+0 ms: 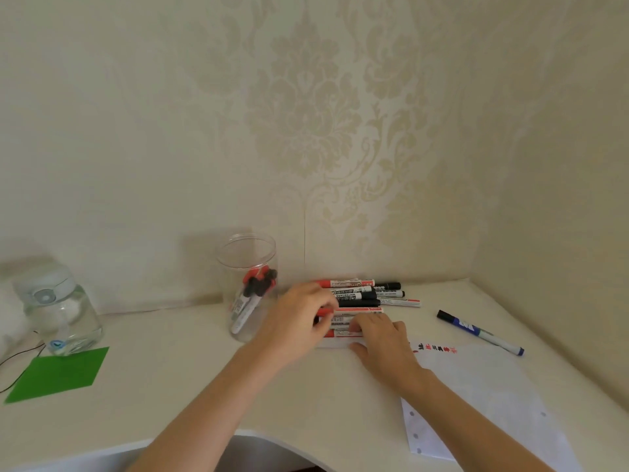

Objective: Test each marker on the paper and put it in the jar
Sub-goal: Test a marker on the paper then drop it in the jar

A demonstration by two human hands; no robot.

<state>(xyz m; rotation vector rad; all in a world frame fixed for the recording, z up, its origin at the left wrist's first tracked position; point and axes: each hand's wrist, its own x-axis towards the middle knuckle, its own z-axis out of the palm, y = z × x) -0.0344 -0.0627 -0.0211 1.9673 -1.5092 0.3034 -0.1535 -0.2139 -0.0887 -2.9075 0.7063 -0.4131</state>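
A pile of red and black whiteboard markers (364, 294) lies against the wall at the back of the desk. My left hand (299, 318) reaches over the pile's left end and pinches the red cap end of a red marker (357, 311). My right hand (384, 345) lies palm down, its fingertips resting on the nearest markers of the pile. Left of the pile stands the clear plastic jar (246, 253), holding several red and black markers. The white paper (476, 386) lies at the right with red and black test marks along its top edge.
A blue marker (480, 332) lies alone to the right of the pile, by the paper's far corner. At the far left stand a clear water bottle (59, 311) and a green card (58, 374), with a thin black cable beside them. The desk's curved front edge is near me.
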